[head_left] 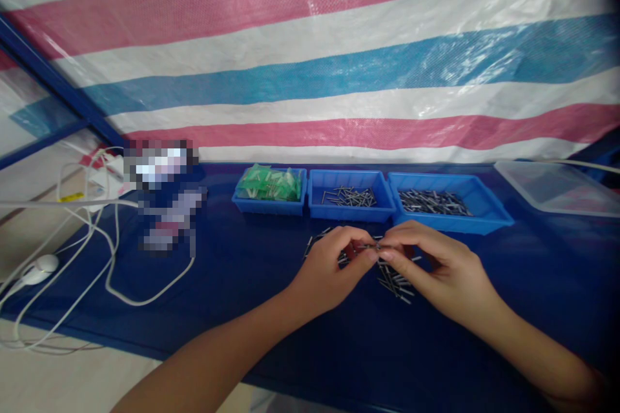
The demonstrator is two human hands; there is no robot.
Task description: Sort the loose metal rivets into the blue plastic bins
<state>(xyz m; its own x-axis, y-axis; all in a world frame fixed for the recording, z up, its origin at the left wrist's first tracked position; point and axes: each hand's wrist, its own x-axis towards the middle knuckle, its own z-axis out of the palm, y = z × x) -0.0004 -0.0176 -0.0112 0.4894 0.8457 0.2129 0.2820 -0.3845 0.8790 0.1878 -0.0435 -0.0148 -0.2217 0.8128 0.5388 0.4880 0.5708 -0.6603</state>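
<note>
My left hand (334, 264) and my right hand (438, 268) meet fingertip to fingertip above the blue table. Between their pinched thumbs and fingers is a thin metal pin (371, 246), mostly covered by the fingertips. Under and around the hands lies a loose pile of similar metal pins (398, 284), partly hidden by both hands. Just behind stand three blue bins in a row. Loose metal pins (356, 196) lie in the middle bin (352, 211), and more fill part of the right bin (477, 224).
Green plastic packets (268, 182) fill the left bin (269, 206). At the far right lies a clear plastic lid or tray (557, 197). White cables (112, 271) loop over the left side of the table (232, 297), near blurred-out objects (169, 219). Behind hangs a striped plastic sheet (310, 77).
</note>
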